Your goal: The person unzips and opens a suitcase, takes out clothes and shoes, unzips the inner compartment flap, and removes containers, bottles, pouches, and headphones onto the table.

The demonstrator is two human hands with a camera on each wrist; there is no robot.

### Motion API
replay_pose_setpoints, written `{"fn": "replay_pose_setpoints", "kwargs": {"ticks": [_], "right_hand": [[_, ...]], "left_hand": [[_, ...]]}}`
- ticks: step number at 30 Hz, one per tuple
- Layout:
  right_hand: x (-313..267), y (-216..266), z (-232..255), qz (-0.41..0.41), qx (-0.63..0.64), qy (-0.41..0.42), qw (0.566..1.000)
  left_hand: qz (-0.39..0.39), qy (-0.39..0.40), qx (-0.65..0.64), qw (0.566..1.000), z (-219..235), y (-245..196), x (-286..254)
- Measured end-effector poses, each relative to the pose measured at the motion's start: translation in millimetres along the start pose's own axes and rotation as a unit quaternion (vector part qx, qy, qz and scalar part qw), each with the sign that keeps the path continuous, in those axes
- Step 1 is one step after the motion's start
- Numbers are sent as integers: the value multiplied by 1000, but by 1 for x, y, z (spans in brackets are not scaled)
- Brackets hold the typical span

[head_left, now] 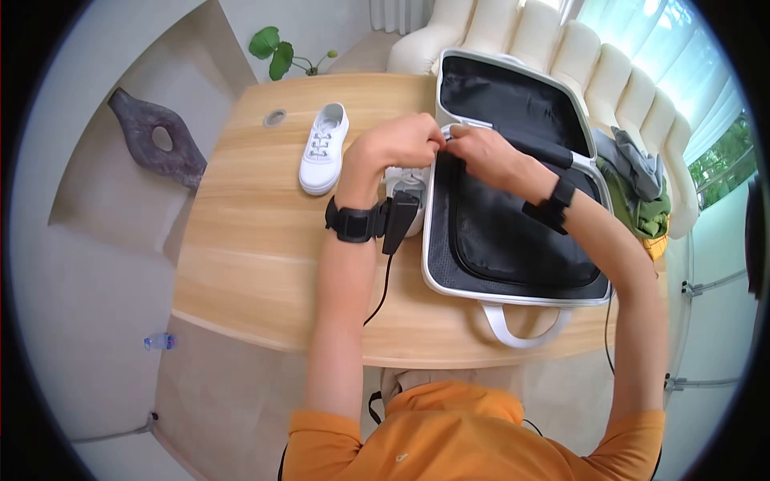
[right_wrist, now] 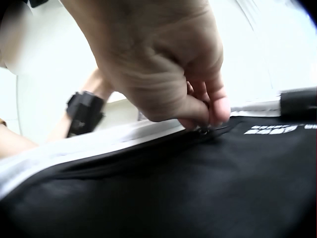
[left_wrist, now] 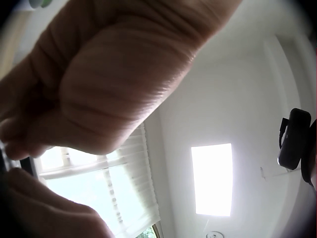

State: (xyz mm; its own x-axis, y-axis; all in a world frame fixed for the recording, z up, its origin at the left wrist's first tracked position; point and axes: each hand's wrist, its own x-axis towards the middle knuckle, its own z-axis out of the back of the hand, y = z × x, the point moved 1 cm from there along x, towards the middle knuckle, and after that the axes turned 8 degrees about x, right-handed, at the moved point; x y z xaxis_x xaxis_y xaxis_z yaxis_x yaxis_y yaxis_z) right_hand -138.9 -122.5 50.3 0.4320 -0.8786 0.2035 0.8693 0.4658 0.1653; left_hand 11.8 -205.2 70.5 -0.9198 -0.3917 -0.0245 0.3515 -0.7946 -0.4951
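Note:
A white hard-shell suitcase (head_left: 513,301) with a black lining lies opened on the wooden table, its lid tilted back. My right hand (head_left: 493,156) is at its far left corner, pinching a small zipper pull (right_wrist: 204,131) on the black lining (right_wrist: 148,198). Right beside it, my left hand (head_left: 405,140) bends over the left rim, fingertips curled on the suitcase edge and close to the right fingers. A white lace-up sneaker (head_left: 323,152) stands to the left. Another white shoe (head_left: 413,178) shows partly behind my left wrist.
Grey and green clothes (head_left: 642,176) are heaped beyond the suitcase's right side. A cream sofa (head_left: 513,32) stands behind the wooden table (head_left: 249,232). The suitcase handle (head_left: 521,337) points toward me. A cable (head_left: 383,289) hangs from the left wrist camera.

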Motion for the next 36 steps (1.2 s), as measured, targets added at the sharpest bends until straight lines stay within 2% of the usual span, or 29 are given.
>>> {"fn": "replay_pose_setpoints", "kwargs": {"ticks": [1, 4, 5, 6, 8, 9, 10, 12, 14, 17, 19, 20, 22, 23, 24, 25, 26, 27, 28, 29, 30, 31, 34, 35, 36], "right_hand": [[4, -6, 6, -39, -8, 4, 999], [6, -8, 1, -69, -35, -2, 997], [2, -7, 1, -71, -34, 6, 997], [-5, -5, 0, -66, -31, 7, 997], [-20, 20, 22, -89, 10, 5, 996], [-27, 26, 30, -92, 31, 40, 994], [-33, 30, 34, -87, 33, 42, 995], [-44, 36, 38, -64, 72, 66, 993], [-53, 43, 40, -42, 78, 62, 994], [-58, 48, 48, -27, 96, 56, 993], [-59, 52, 49, -25, 109, 54, 992], [-55, 56, 47, -3, 112, 21, 993], [-45, 70, 40, 44, 106, -24, 993], [-36, 81, 36, 70, 95, -35, 992], [-27, 90, 27, 78, 66, -25, 994], [-17, 94, 12, 82, 44, -3, 996], [-5, 106, 8, 24, 37, 76, 996], [7, 115, 6, 1, 22, 140, 990], [11, 120, 1, -6, 27, 137, 990], [21, 122, -5, -18, -15, 174, 985], [25, 121, -11, -34, -58, 214, 975], [29, 121, -14, -37, -55, 211, 975], [37, 115, -15, -63, -45, 214, 974], [37, 113, -10, -114, 4, 180, 977], [37, 111, -5, -164, 52, 147, 974]], "left_hand": [[10, 8, -39, 999, 4, -1, -4], [-8, -30, -22, 999, 6, 25, -6], [61, 1, -12, 998, 6, 32, -8], [67, 0, -13, 998, 2, 38, -11], [34, 21, 88, 995, -9, 43, -16], [32, 62, 62, 996, -8, 37, -16], [37, 61, 60, 996, -12, 38, -13], [-29, 105, 102, 989, -22, 38, -7], [-16, 117, 133, 984, -23, 32, -13], [21, 76, 140, 987, -26, 24, -20], [81, 86, 191, 974, -25, 23, -25], [81, 86, 195, 974, -24, 30, -28], [32, -75, 181, 980, -14, 45, -41], [29, -72, 189, 979, -3, 44, -40], [169, -79, 129, 974, 12, 47, -36], [306, -86, 66, 946, 24, 49, -32], [304, -79, 71, 947, 24, 58, -27], [326, -102, 27, 939, 14, 76, -22], [347, -127, -16, 929, 4, 90, -18], [346, -130, -9, 929, 2, 99, -20], [341, -167, 9, 925, -6, 106, -20], [337, -201, 27, 920, -8, 105, -24], [348, -178, 22, 920, 0, 106, -34], [347, -174, 23, 921, 7, 104, -41], [313, -193, 94, 925, 17, 102, -49]]}}
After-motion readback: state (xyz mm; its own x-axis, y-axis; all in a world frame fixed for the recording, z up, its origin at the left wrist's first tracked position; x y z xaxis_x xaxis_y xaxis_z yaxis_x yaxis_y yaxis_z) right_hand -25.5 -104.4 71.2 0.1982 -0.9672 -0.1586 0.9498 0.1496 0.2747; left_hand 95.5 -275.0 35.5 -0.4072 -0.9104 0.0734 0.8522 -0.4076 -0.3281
